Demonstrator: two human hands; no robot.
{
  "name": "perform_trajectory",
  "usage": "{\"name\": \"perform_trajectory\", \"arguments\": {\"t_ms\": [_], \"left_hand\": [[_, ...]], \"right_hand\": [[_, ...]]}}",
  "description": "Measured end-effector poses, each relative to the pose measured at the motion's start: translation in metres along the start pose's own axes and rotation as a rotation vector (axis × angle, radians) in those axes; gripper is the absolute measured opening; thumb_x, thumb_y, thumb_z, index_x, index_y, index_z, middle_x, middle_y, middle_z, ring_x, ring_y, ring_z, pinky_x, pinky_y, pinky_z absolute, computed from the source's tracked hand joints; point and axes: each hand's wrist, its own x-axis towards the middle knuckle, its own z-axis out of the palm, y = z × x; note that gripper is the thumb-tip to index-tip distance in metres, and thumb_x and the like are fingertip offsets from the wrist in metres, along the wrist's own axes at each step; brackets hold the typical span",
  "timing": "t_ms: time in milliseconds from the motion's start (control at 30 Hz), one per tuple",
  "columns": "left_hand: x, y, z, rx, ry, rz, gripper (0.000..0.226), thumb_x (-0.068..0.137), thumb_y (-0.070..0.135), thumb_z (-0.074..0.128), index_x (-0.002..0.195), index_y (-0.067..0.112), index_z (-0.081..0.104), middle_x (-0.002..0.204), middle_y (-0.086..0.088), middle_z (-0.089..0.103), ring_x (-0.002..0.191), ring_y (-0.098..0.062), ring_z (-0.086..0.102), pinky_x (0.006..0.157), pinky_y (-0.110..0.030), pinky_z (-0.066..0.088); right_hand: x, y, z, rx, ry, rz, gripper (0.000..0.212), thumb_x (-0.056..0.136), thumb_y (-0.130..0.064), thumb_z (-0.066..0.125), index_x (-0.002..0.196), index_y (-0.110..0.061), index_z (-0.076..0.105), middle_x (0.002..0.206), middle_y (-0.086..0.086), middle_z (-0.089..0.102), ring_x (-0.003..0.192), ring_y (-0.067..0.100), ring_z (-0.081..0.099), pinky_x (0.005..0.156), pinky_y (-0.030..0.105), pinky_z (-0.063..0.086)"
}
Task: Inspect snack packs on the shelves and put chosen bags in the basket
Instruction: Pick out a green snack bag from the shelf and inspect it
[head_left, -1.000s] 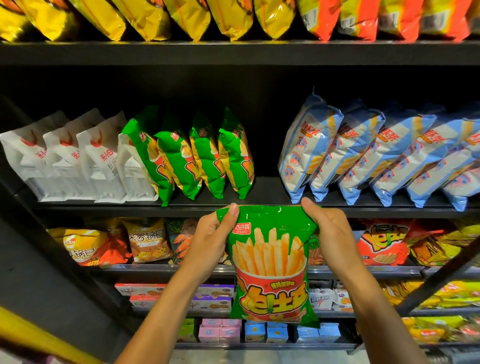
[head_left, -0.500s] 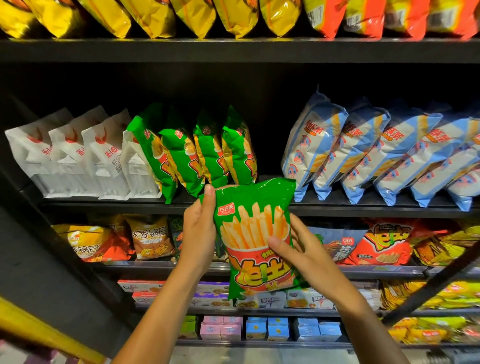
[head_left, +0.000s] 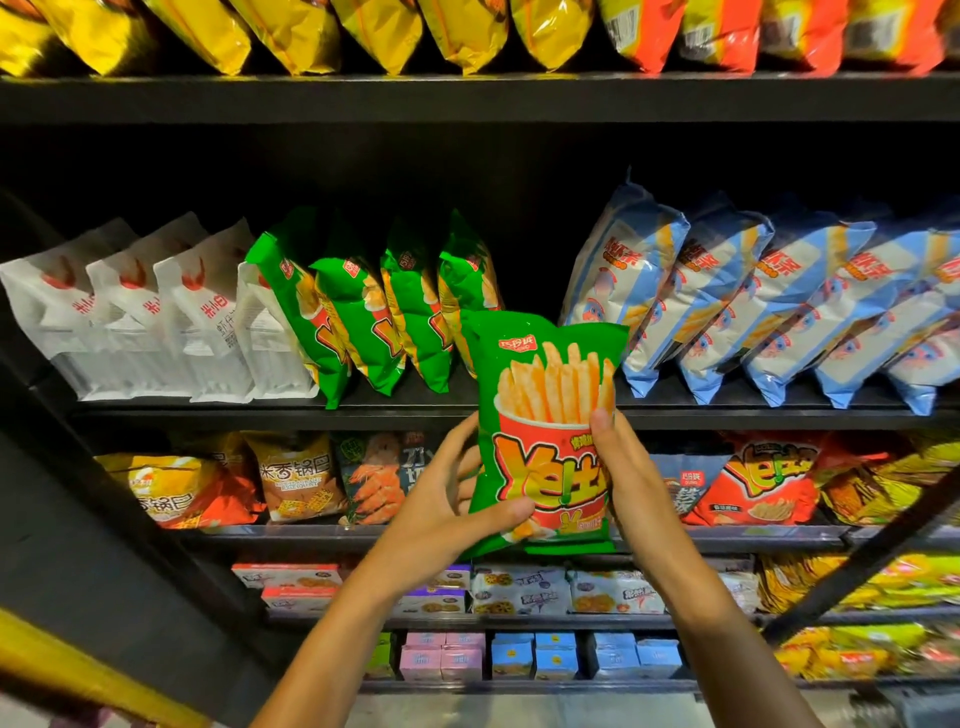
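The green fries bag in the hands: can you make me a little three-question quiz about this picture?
1. True or false: both hands hold the green fries bag.
2. Which bags stand right of the gap on that shelf? A) light blue bags B) purple bags
3. Fill in: the left hand's thumb presses the bag's ____ corner.

Key: 1 true, the right hand grips its right edge. 2 A, the light blue bags. 3 lower left.
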Motion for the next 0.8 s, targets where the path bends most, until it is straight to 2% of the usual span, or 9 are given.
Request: {"name": "perform_trajectory", "arguments": {"t_ms": [133,200,300,367,433,500,633,733,800], "left_hand": [[-0.003,0.000,0.006,0.061,0.098,0.058,0.087,0.074,0.039,0.088,0.147,0.035,0.041,0.141,0.006,0.063,0.127,-0.017,0.063,0.107,-0.047,0.052],[-0.006,0.004,0.009,0.067,0.043,0.084,0.087,0.078,0.046,0.085,0.151,0.033,0.039,0.147,0.013,0.057,0.137,-0.011,0.054,0.111,-0.040,0.049],[-0.013,0.010,0.012,0.041,-0.086,0.114,0.096,0.083,0.056,0.077,0.160,0.031,0.025,0.156,0.024,0.044,0.145,-0.004,0.042,0.113,-0.028,0.044],[-0.013,0.010,0.013,0.044,-0.117,0.132,0.100,0.084,0.058,0.076,0.162,0.035,0.018,0.164,0.023,0.030,0.152,-0.005,0.030,0.120,-0.036,0.036],[-0.014,0.011,0.015,0.067,-0.131,0.151,0.103,0.084,0.058,0.076,0.163,0.036,0.014,0.167,0.021,0.020,0.155,-0.004,0.021,0.122,-0.037,0.033],[-0.015,0.013,0.017,0.083,-0.127,0.170,0.104,0.084,0.057,0.077,0.163,0.037,0.013,0.168,0.021,0.017,0.155,-0.003,0.017,0.121,-0.035,0.035],[-0.016,0.014,0.014,0.088,-0.125,0.172,0.105,0.083,0.051,0.081,0.163,0.038,0.014,0.167,0.022,0.017,0.156,-0.007,0.019,0.123,-0.055,0.028],[-0.016,0.015,0.010,0.060,-0.158,0.162,0.105,0.083,0.049,0.081,0.163,0.034,0.014,0.167,0.021,0.018,0.156,-0.004,0.018,0.126,-0.043,0.026],[-0.016,0.011,0.004,0.053,-0.183,0.146,0.102,0.086,0.045,0.080,0.162,0.034,0.014,0.166,0.026,0.019,0.154,0.002,0.017,0.123,-0.027,0.029]], "right_hand": [[-0.001,0.003,0.003,-0.020,0.000,0.003,0.053,0.093,-0.050,0.054,0.144,-0.036,0.050,0.132,-0.016,0.068,0.123,0.006,0.065,0.106,0.035,0.050],[0.002,0.005,0.003,-0.025,0.050,0.000,0.053,0.093,-0.053,0.052,0.144,-0.037,0.051,0.131,-0.018,0.068,0.121,0.003,0.064,0.106,0.031,0.050],[0.008,0.005,0.001,0.014,0.115,0.025,0.054,0.091,-0.062,0.045,0.141,-0.042,0.051,0.119,-0.034,0.067,0.111,-0.013,0.063,0.098,0.017,0.049],[0.010,0.005,0.003,0.037,0.136,0.073,0.065,0.089,-0.073,0.047,0.148,-0.044,0.046,0.132,-0.032,0.060,0.126,-0.003,0.058,0.112,0.031,0.045],[0.012,0.007,0.006,0.091,0.139,0.123,0.080,0.081,-0.086,0.054,0.148,-0.042,0.051,0.141,-0.015,0.062,0.132,0.013,0.059,0.118,0.047,0.041],[0.013,0.010,0.007,0.151,0.133,0.135,0.088,0.073,-0.087,0.057,0.145,-0.036,0.056,0.136,-0.005,0.068,0.128,0.018,0.063,0.116,0.050,0.043],[0.014,0.010,0.010,0.139,0.129,0.142,0.084,0.077,-0.087,0.056,0.145,-0.037,0.056,0.135,-0.004,0.069,0.127,0.017,0.064,0.116,0.050,0.043],[0.014,0.010,0.007,0.091,0.123,0.126,0.086,0.076,-0.091,0.053,0.148,-0.044,0.049,0.145,-0.011,0.060,0.135,0.013,0.056,0.120,0.048,0.038],[0.015,0.008,0.005,0.034,0.118,0.080,0.069,0.089,-0.079,0.048,0.149,-0.046,0.046,0.145,-0.022,0.056,0.136,0.003,0.052,0.119,0.036,0.038]]}}
